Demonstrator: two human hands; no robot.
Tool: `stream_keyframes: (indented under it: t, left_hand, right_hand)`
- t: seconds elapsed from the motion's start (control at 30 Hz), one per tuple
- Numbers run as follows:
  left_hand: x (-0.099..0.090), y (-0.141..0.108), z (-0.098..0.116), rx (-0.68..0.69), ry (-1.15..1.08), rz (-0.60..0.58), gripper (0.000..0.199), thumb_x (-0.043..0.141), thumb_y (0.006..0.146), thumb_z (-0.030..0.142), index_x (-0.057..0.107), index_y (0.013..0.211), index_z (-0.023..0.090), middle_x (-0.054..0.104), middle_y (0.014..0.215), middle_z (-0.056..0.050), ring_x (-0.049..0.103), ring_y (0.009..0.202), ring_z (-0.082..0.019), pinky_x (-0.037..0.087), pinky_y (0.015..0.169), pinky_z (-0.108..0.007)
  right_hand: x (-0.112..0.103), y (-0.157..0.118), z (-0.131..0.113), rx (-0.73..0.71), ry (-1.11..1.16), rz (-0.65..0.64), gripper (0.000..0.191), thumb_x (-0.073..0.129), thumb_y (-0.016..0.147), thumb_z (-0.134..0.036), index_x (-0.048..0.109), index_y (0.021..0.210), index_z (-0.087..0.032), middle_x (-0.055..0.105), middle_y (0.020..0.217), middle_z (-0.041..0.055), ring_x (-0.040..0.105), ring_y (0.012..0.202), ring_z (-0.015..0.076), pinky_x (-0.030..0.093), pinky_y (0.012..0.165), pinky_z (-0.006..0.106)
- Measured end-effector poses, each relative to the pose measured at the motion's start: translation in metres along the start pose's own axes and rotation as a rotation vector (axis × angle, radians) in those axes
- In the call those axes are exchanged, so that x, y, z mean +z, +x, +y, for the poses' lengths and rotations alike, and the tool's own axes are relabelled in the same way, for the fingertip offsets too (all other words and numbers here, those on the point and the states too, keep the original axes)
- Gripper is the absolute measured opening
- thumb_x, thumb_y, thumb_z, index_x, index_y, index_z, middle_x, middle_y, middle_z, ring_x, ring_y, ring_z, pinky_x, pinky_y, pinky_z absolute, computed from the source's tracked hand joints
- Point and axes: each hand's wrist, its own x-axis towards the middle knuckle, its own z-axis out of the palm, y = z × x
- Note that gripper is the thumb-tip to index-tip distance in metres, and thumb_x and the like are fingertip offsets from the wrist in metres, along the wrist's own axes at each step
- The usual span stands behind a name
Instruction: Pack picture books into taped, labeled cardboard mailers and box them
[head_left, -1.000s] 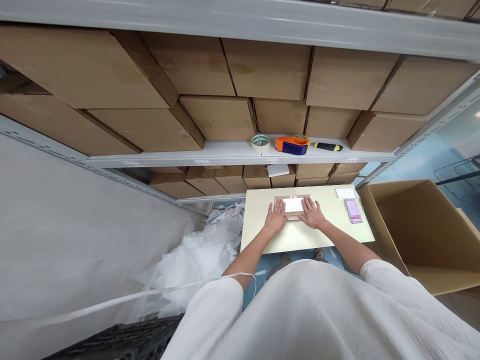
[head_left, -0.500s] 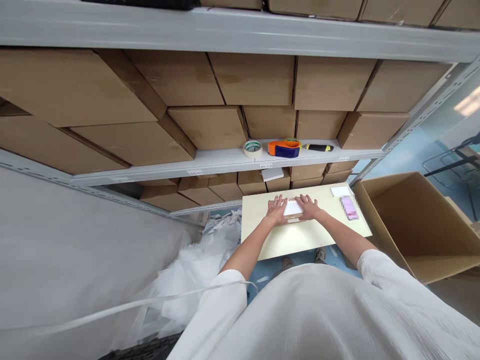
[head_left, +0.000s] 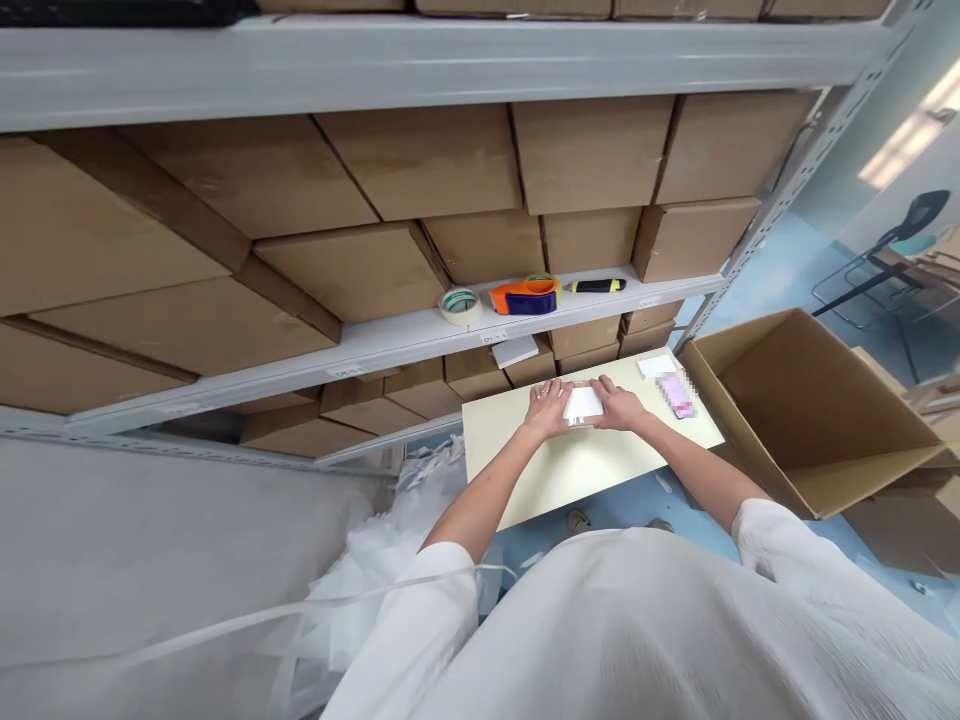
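Observation:
A small cardboard box with a white label (head_left: 583, 404) on top rests on or just above the cream tabletop (head_left: 525, 470); the gap beneath is hard to judge. My left hand (head_left: 548, 408) grips its left side, fingers pointing away from me. Against the right side, my right hand (head_left: 618, 406) holds it with the fingers bent round the edge. Dark print shows along the label's near edge. The palms hide both ends of the box.
White slips (head_left: 657, 366) and a pixelated pink item (head_left: 676, 396) lie at the table's right. A large open carton (head_left: 757, 480) stands beyond. Above, the shelf holds a tape roll (head_left: 460, 306), an orange-blue tape dispenser (head_left: 525, 296) and a cutter (head_left: 598, 286). White plastic wrap (head_left: 397, 540) lies left.
My view has turned to the right. Both hands stay on the small box, which has been turned or tilted: print now shows at the label's near edge, and its front strip is out of sight.

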Motion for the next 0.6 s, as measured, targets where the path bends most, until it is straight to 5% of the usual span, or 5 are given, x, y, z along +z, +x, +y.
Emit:
stream_keyframes:
  t: [0.27,0.6]
  left_hand:
    - [-0.003,0.054,0.100,0.197,0.031,0.077,0.107,0.088,0.072,0.016,0.039,0.167,0.030,0.039,0.171,-0.020,0.028,0.163,-0.045,0.013,0.136,-0.068]
    - [0.020,0.125,0.283,0.427,0.097,0.089,0.108,0.086,0.084,0.026,0.030,0.176,0.028,0.027,0.183,-0.017,0.015,0.171,-0.043,0.003,0.138,-0.068]
  right_hand:
    - [-0.040,-0.071,0.082,0.100,0.004,0.189,0.111,0.097,0.077,-0.037,0.034,0.169,-0.031,0.026,0.180,0.0186,0.061,0.136,0.0427,0.054,0.108,0.050]
    - [-0.085,-0.194,0.221,0.304,0.039,0.380,0.099,0.093,0.084,-0.044,0.040,0.167,-0.031,0.021,0.183,0.0146,0.054,0.145,0.0451,0.053,0.112,0.053]
